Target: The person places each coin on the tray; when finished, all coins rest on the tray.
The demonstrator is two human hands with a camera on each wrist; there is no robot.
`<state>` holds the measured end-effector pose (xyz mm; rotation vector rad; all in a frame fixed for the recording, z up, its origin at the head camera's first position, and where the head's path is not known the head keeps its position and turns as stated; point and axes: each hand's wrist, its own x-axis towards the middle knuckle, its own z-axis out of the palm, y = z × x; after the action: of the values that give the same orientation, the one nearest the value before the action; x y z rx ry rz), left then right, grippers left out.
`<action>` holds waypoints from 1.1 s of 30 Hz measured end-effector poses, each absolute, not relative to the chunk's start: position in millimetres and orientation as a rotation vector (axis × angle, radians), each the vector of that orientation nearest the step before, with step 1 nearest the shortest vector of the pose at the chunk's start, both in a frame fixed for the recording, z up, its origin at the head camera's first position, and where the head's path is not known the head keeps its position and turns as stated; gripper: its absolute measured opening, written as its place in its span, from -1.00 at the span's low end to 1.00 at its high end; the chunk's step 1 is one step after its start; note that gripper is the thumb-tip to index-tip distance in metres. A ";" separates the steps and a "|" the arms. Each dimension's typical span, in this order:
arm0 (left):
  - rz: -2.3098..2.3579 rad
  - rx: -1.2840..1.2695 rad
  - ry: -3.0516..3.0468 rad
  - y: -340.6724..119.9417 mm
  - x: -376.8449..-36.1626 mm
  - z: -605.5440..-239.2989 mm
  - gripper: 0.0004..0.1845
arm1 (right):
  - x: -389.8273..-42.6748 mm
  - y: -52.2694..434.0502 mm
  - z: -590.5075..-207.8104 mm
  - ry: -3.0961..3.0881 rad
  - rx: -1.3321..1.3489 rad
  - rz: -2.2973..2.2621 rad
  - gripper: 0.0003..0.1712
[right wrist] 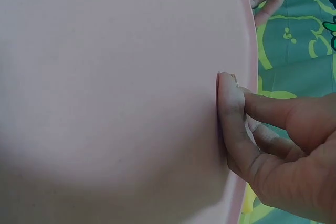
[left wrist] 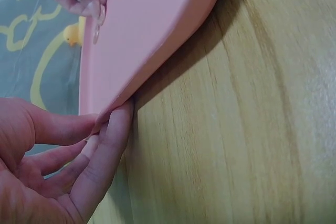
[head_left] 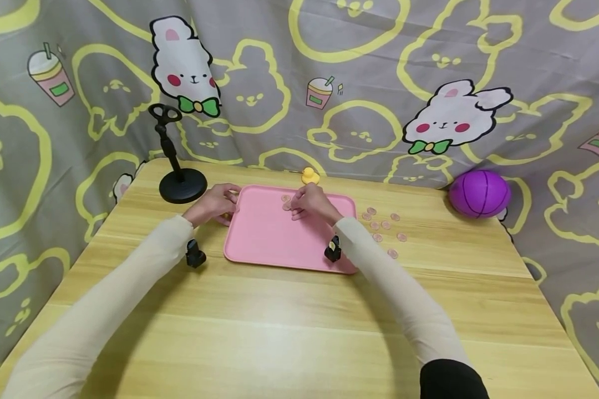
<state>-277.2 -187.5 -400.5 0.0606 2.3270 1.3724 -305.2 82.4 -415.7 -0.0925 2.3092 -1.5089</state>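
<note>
A shallow pink tray (head_left: 274,244) lies on the wooden table. My left hand (head_left: 217,204) grips its left rim, thumb above and fingers beneath, as the left wrist view shows. Over the tray's far part, my right hand (head_left: 311,203) points down and pinches a small copper-coloured coin (head_left: 287,206) at its fingertips. Another coin (head_left: 285,198) shows just beyond it, inside the tray near the far rim. In the right wrist view the thumb and fingers (right wrist: 231,98) are close to the tray surface, with thin coin edges at their tips.
Several copper-coloured coins (head_left: 386,225) lie scattered right of the tray. Behind it sits a yellow rubber duck (head_left: 309,176). A black stand (head_left: 182,185) is at the back left, a purple ball (head_left: 480,194) at the back right. A patterned curtain (head_left: 279,66) hangs along the table's far edge.
</note>
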 end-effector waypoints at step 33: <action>1.354 0.077 2.331 -186.7 -276.9 -396.8 -0.31 | -305.8 108.8 -401.9 2.346 -0.204 -1.435 -0.83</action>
<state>-276.9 -186.7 -396.8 0.0765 2.3306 1.3543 -305.8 108.8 -401.9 -0.2039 2.3457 -1.4354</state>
